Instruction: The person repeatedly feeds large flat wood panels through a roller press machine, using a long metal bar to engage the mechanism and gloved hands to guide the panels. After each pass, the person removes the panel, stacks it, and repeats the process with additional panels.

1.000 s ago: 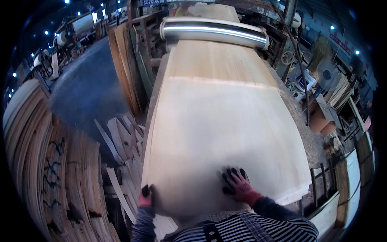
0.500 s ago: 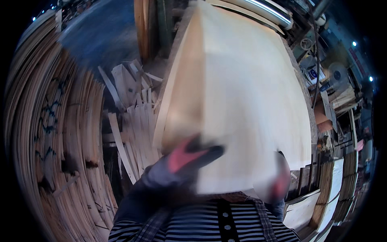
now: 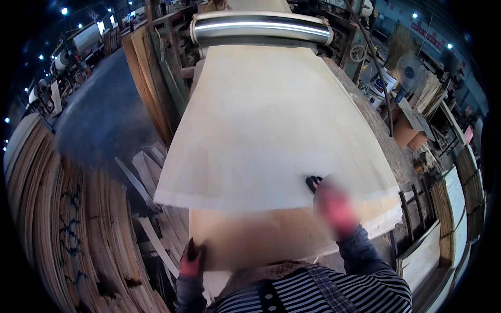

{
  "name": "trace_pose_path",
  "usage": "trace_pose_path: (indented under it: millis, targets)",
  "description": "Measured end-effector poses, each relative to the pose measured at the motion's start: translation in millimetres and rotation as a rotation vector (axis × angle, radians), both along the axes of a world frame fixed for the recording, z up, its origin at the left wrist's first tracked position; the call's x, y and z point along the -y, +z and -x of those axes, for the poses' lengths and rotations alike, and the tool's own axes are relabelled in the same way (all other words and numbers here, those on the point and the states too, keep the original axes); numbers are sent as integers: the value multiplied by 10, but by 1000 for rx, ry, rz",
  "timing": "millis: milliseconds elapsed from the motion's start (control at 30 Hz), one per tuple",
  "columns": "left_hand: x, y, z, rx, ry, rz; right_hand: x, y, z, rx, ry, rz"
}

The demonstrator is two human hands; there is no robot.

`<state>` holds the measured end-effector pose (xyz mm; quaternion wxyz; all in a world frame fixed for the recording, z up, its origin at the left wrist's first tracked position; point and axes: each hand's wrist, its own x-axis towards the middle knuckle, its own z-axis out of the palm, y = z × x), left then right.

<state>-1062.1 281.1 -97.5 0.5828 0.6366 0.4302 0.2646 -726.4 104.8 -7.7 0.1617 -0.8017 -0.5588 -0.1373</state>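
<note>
A broad pale wood veneer sheet point(image 3: 255, 125) lies before me, its far end near a shiny metal roller point(image 3: 261, 28). Below its near edge shows a browner veneer sheet point(image 3: 255, 235), blurred on its left half. My left hand point(image 3: 192, 261), in a red and black glove, is closed at the browner sheet's left edge, thumb and fingers about it. My right hand point(image 3: 335, 207), gloved alike and smeared by motion, rests over the right part of the pale sheet's near edge. Its dark fingertips stretch forward on the surface, with nothing seen in them.
Tall stacks of veneer point(image 3: 88, 229) stand at the left, beside loose wood strips point(image 3: 156, 177). On the right are a fan point(image 3: 408, 69), a white bucket point(image 3: 383, 81), a cardboard box point(image 3: 409, 130) and more stacked sheets point(image 3: 450, 208). Machine framing flanks the roller.
The view has swung so the roller is ahead. My left hand has gone from the sheet's middle to the left edge, lower down. The pale sheet's raised left fold now lies flat.
</note>
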Motion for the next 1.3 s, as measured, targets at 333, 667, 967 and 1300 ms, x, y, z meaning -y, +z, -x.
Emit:
trace_pose_path:
  millis: [333, 667, 967, 1300]
  targets:
    - [1, -6, -46, -232, 206, 136, -2007, -967, -1838, 54, -173, -28]
    - [-108, -97, 221, 44, -131, 180, 42, -979, 66, -184, 204, 295]
    - [395, 1410, -457, 590, -553, 342, 1179, -1530, 641, -364, -42, -74]
    - [88, 99, 35, -115, -81, -464, 1191, -26, 968, -133, 32, -51]
